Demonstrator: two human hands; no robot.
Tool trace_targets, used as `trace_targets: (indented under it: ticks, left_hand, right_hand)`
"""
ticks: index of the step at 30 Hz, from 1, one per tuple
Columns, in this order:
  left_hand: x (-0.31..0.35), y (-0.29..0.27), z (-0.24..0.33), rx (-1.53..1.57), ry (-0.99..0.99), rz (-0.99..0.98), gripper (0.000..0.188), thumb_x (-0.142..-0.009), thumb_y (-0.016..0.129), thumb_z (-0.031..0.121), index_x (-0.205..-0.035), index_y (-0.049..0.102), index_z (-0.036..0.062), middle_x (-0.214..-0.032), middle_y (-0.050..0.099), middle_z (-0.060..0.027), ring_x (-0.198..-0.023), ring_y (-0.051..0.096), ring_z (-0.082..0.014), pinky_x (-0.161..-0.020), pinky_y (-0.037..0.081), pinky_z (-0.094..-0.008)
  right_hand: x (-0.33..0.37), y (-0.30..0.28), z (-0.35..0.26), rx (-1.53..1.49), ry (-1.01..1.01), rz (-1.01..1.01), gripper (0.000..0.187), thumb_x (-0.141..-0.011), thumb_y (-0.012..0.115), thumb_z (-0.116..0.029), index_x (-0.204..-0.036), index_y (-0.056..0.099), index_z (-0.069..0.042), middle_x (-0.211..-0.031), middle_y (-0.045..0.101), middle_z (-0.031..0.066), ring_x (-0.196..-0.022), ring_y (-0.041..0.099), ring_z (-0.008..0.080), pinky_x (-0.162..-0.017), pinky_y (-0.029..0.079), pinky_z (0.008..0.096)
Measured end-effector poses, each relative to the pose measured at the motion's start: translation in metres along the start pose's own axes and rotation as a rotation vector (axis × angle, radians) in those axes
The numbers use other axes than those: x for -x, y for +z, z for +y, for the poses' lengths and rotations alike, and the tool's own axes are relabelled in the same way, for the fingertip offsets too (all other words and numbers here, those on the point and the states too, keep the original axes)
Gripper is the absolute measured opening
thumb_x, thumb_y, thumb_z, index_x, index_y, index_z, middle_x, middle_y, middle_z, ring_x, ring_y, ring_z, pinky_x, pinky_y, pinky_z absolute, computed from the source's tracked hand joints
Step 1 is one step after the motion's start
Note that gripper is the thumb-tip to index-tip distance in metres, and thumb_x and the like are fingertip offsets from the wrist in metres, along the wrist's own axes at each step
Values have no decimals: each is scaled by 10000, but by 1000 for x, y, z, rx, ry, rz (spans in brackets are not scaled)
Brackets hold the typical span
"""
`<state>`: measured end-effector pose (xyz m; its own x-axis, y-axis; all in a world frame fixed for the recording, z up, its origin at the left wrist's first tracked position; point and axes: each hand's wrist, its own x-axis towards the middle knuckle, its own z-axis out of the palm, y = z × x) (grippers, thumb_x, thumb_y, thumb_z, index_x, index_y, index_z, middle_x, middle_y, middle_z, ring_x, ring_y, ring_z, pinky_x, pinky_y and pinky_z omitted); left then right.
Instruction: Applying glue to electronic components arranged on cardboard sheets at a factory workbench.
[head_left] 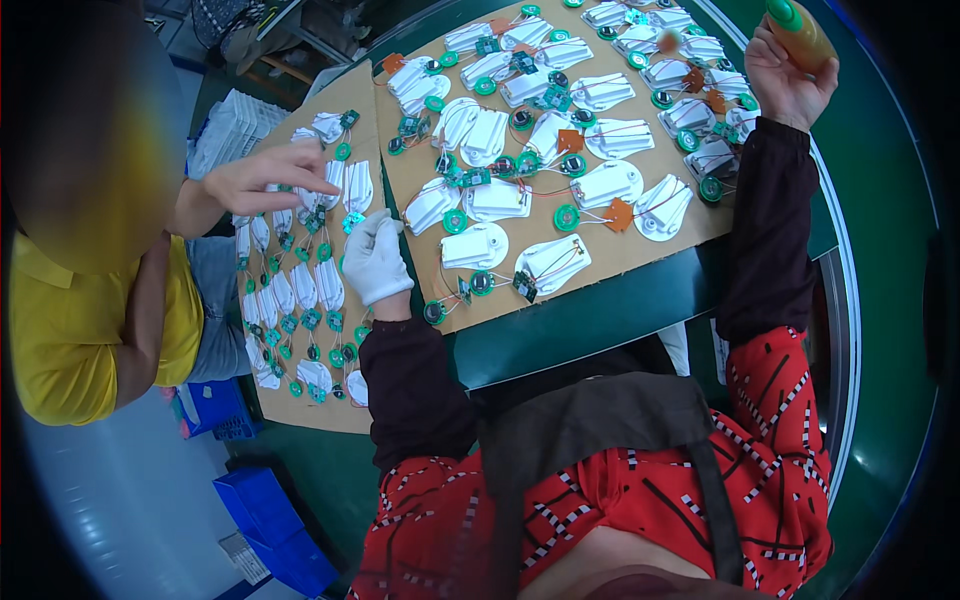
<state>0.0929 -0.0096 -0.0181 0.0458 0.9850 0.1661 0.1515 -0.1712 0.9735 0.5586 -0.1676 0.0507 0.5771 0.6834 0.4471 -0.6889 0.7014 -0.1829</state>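
Observation:
My left hand (pixel 377 260), in a white glove, is over the edge of the left cardboard sheet with its fingers curled closed. A small lit circuit board (pixel 353 222) is right beside its fingertips; whether the fingers grip it or anything else is hidden. At the far right, my bare right hand (pixel 786 84) is wrapped round an amber bottle (pixel 806 42) with a green cap, raised above the table. Close to that hand lie white plastic housings (pixel 712 160) wired to round green-rimmed parts (pixel 711 188). More white housings (pixel 605 184) and orange squares (pixel 618 214) cover the middle sheet.
Across the left sheet (pixel 330 412), a co-worker's hand (pixel 270 180) reaches close to my glove; that person wears a yellow top (pixel 100 350). Blue bins (pixel 270 530) stand lower left, white trays (pixel 235 130) upper left. The green table (pixel 560 345) has a pale right edge.

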Motion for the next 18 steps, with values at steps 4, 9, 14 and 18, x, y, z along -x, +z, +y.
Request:
trace_targets:
  ticks: [4, 9, 14, 18]
  left_hand:
    - [0, -1, 0, 33, -22, 17, 142, -768, 562, -7, -898, 596, -53, -780, 612, -70, -691, 578, -109, -644, 450, -207]
    - [1, -5, 3, 144, 8, 139, 122, -781, 549, 10, -886, 588, -39, -695, 591, -53, -559, 510, -70, -507, 387, -175]
    - [-6, -15, 6, 251, 105, 273, 113, -826, 513, 104, -840, 563, 3, -535, 464, 16, -422, 382, -35, -401, 293, -161]
    - [-6, -15, 10, 263, 85, 261, 104, -809, 518, 102, -816, 557, 6, -528, 460, 9, -420, 384, -45, -410, 291, -161]
  right_hand:
    - [1, 4, 5, -4, 3, 10, 599, -676, 508, -420, -1101, 374, -19, -959, 424, 169, -640, 394, 169, -533, 326, 260]
    - [-3, -3, -1, 5, -14, 75, 583, -667, 493, -439, -1058, 410, -15, -973, 444, 170, -660, 400, 174, -518, 305, 259]
    - [-5, -3, -5, 62, 4, 93, 571, -662, 476, -441, -1032, 420, -10, -960, 444, 173, -665, 402, 173, -517, 293, 256]
    - [-12, -4, -9, 69, 22, 131, 553, -624, 489, -384, -1023, 416, -8, -947, 436, 171, -675, 392, 173, -531, 287, 260]
